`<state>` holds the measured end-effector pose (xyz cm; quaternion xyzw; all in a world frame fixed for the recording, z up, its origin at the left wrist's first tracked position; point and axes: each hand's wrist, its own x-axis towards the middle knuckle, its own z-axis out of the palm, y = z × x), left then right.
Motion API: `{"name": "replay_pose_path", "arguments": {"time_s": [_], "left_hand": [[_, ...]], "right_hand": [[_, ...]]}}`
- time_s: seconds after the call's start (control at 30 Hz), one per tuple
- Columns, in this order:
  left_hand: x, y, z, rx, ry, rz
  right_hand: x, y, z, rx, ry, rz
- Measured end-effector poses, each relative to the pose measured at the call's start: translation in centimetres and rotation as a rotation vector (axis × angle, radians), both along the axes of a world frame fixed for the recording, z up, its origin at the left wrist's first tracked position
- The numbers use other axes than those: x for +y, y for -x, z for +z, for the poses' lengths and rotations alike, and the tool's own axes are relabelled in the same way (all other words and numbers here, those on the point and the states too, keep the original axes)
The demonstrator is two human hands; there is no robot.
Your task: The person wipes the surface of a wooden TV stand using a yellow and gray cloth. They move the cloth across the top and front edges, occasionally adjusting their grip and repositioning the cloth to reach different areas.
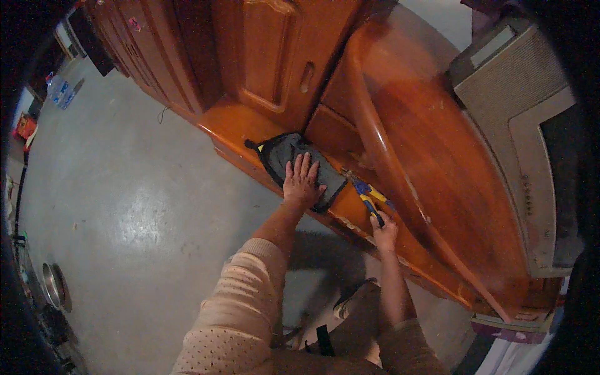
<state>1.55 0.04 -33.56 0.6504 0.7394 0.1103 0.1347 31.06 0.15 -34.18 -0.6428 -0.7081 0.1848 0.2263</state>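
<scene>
My left hand (302, 182) lies palm down with fingers spread on a grey fabric pouch (333, 180) with black edging. The pouch rests on the low ledge of an orange-brown wooden cabinet (229, 123), and a small yellow patch shows near its far left corner. Just right of it, my right hand (385, 230) grips the end of one handle of a pair of pliers (363, 188) with blue and yellow grips. Their handles are spread apart. The jaws point away from me, close to the pouch's right edge; whether they touch it I cannot tell.
A bulky CRT television (515, 93) stands on the curved wooden top (445, 140) at the right. Grey floor (140, 197) spreads to the left, with a plastic bottle (60, 91) far off and a metal bowl (54, 285) nearer. The ledge's front edge is chipped.
</scene>
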Motion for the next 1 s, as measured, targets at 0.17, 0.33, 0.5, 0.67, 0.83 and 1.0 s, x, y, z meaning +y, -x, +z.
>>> {"name": "replay_pose_path", "arguments": {"time_s": [0.17,0.33,0.5,0.67,0.83,1.0], "left_hand": [[1.0,2.7,-0.8,-0.003,-0.052,0.155],[1.8,6.6,-0.3,-0.016,-0.072,0.169],[2.6,8.8,-2.2,0.091,-0.138,0.153],[3.6,10.3,-1.7,0.101,-0.124,0.155],[4.5,13.6,-2.3,0.167,-0.117,0.164],[4.7,19.7,-2.5,0.238,-0.145,0.284]], "right_hand": [[-0.2,0.7,1.4,-0.189,-0.013,0.020],[-1.0,1.7,1.8,-0.278,-0.102,0.001],[-1.5,2.7,0.2,-0.429,-0.139,0.000],[-1.4,2.7,-0.3,-0.372,-0.159,0.040],[-2.3,6.0,0.2,-0.333,-0.121,-0.085],[-3.0,5.9,-0.9,-0.405,-0.240,-0.015]]}}
